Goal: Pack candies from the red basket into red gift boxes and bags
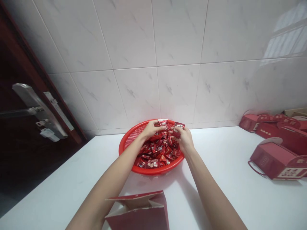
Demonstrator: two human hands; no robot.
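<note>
A red plastic basket [124,147] holds many small candies in red wrappers [153,163]. Over its far side, my left hand [151,129] is closed on a wrapped candy [163,123] with a pale top edge. To the right of it, my right hand [185,138] pinches another candy in a dark red wrapper [179,125]. Both hands are above the pile, apart from each other. Nearest to me, between my forearms, stands a red paper box [141,218] with its top open; its inside is mostly hidden.
At the right of the white table [220,159] lie several red gift boxes, the closest a closed box [271,156] with a cord handle. A tiled wall [177,92] rises behind the basket. On the left is a dark door with a metal handle [35,110] and keys.
</note>
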